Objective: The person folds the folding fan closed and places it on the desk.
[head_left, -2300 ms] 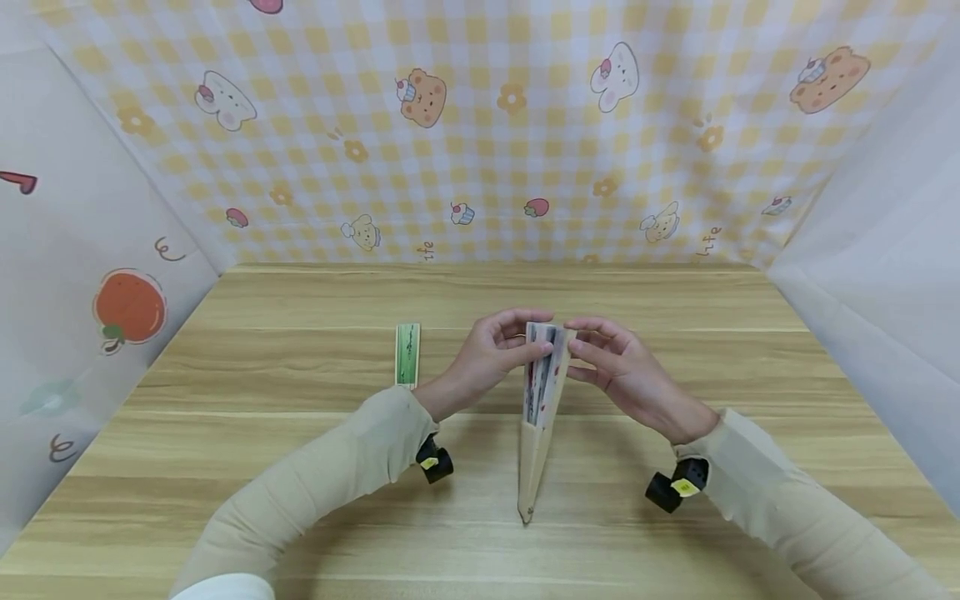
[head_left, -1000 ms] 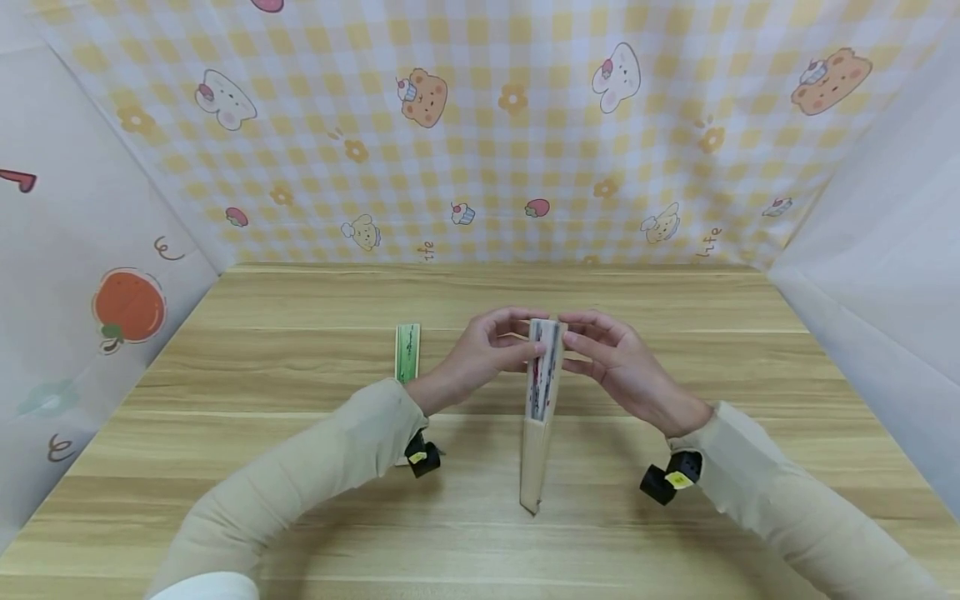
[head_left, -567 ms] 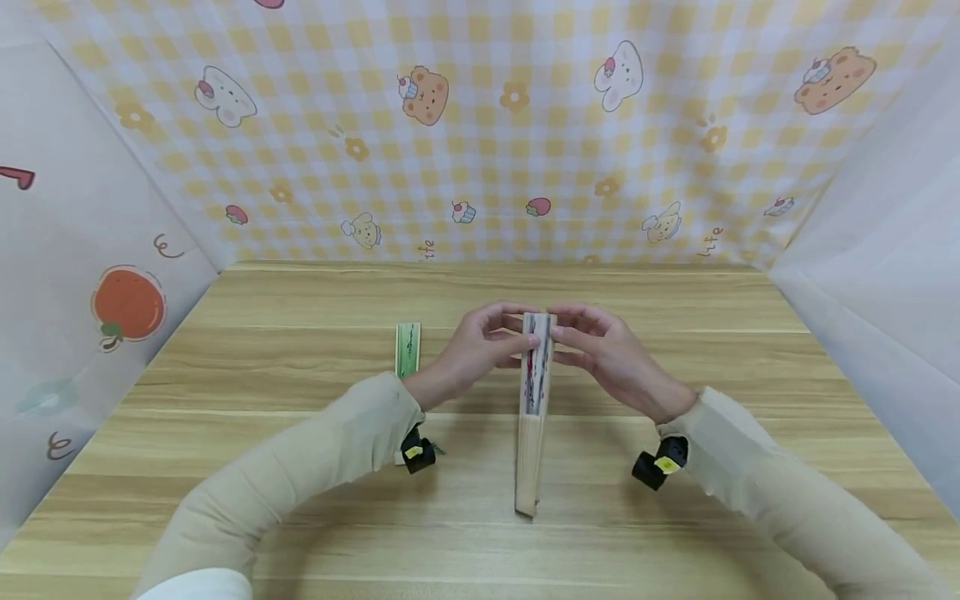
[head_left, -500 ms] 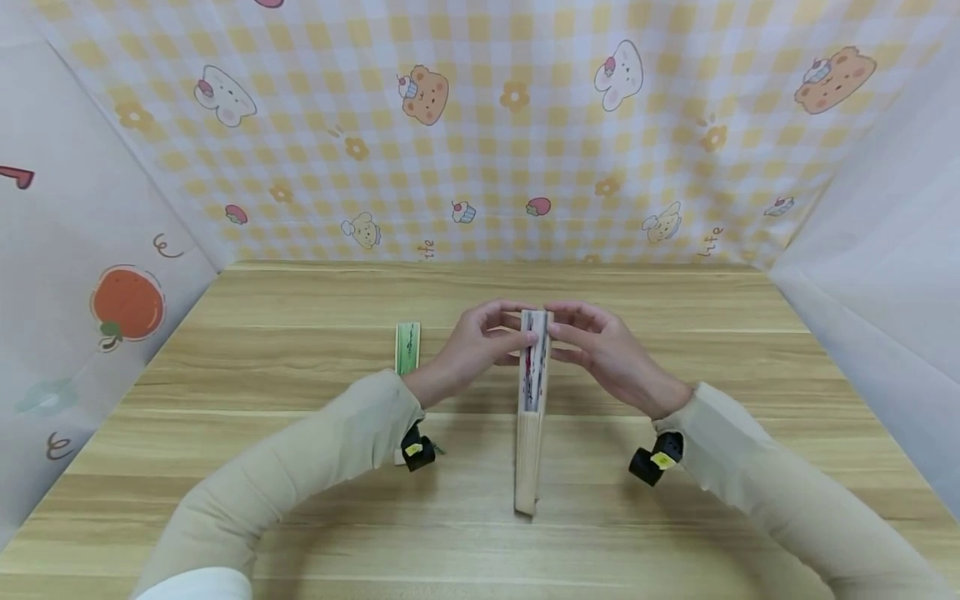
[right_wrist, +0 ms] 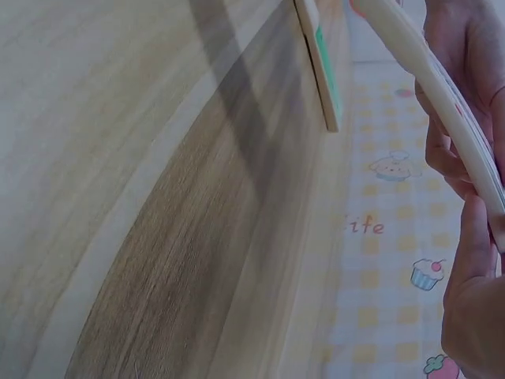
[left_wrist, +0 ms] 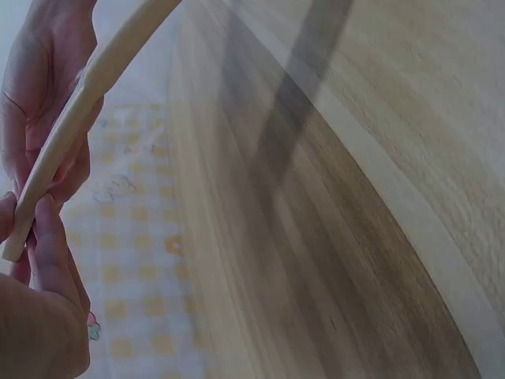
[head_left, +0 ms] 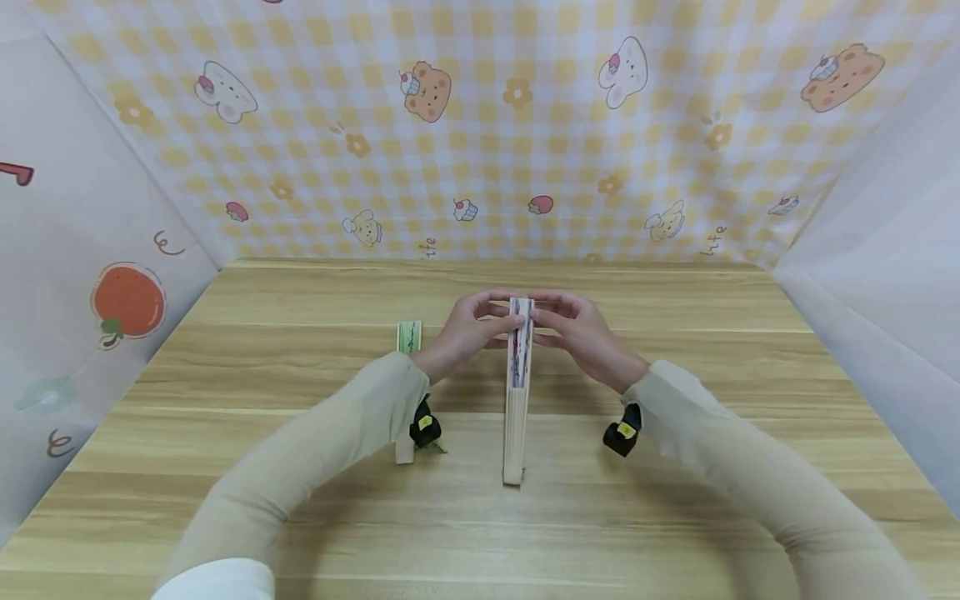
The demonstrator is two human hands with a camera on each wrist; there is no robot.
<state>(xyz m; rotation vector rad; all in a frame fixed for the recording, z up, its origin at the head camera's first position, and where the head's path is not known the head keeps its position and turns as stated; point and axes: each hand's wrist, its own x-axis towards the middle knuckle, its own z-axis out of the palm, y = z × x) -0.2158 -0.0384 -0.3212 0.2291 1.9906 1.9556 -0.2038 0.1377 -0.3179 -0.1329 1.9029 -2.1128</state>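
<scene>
A folding fan (head_left: 515,425) with pale wooden ribs and a white, grey and red leaf is folded into a narrow stack, held above the table. My left hand (head_left: 465,332) grips the leaf end from the left, its thumb lying across the front. On the other side, my right hand (head_left: 588,337) pinches the same end between thumb and fingers. Both wrist views show the folded fan (left_wrist: 87,87) edge-on, slightly bowed by the lens. A green folding fan (head_left: 409,335) lies on the table left of it, its middle hidden under my left forearm.
The wood-grain table (head_left: 675,533) runs back to a yellow checked cloth (head_left: 480,150) with cartoon prints. White side cloths (head_left: 885,225) stand at left and right. A small green tassel (head_left: 435,448) shows beside the green fan's lower end.
The fan has gone from slightly spread to a tight, narrow stack. My hands have drawn closer together and moved left and away from me with it.
</scene>
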